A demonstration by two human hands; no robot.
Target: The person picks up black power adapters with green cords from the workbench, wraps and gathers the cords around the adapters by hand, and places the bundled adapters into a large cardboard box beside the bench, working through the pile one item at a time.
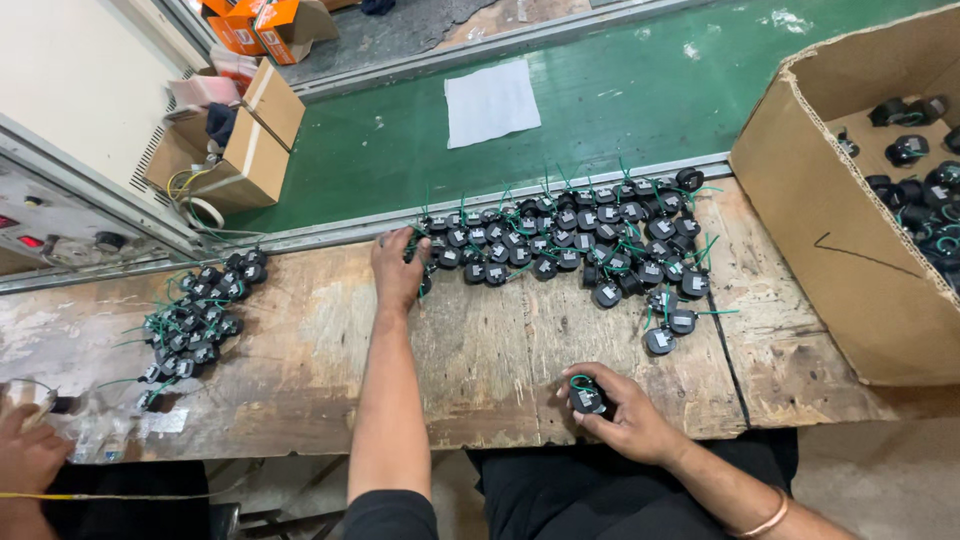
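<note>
looks like the pick-up step: left hand [398, 268] stretched to the table's far edge, fingers curled on the end of the big pile of black coils [575, 238]; can't tell if it's grabbed one; right hand [622, 410] at the near edge is closed around a single coil [587, 399]; next probably needs one pulled free of the green wires.

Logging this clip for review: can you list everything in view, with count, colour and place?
Small round parts: dozens, black with green wires, spread at bench centre.
Second batch: many, same kind, bench left.
Large carton: one, brown, right, holding more such parts.
Small open boxes: a few, brown, floor upper left.
Orange boxes: two or three, top edge.
Pale sheet: one, on green floor.
Workbench: worn wood.
Another person's hand: bottom left.
Left hand: on the centre pile's edge.
Right hand: holding one black part.
</note>
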